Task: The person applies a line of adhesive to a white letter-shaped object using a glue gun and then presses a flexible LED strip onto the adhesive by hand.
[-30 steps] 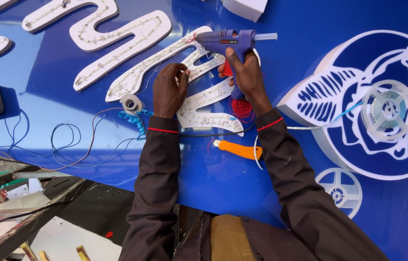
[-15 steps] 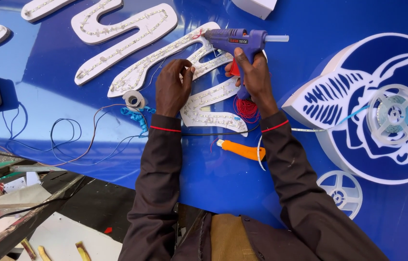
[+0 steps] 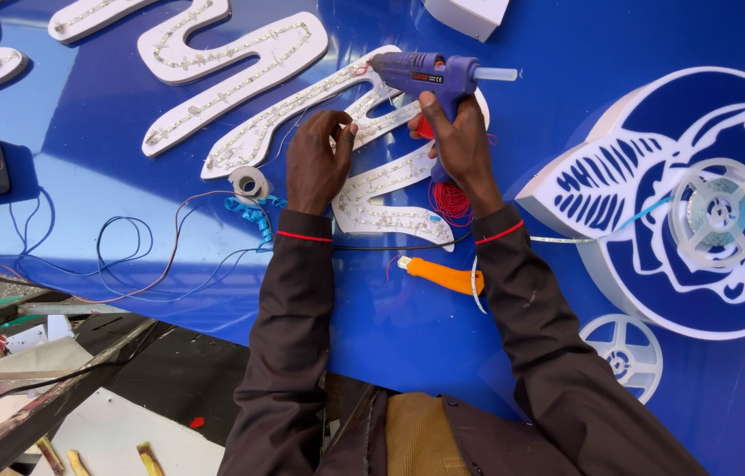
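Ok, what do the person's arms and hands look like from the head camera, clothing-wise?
Both hands are bare, no gloves or rings visible. The left hand and right hand come out of long dark brown sleeves, each cuff edged with a thin red line. The sleeves look slightly creased and dusty.

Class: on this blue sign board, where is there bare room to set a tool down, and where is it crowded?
Bare blue: between the glue gun and flower emblem, and below the orange cutter. Crowded: around the left hand, right hand, white letters and loose wires.
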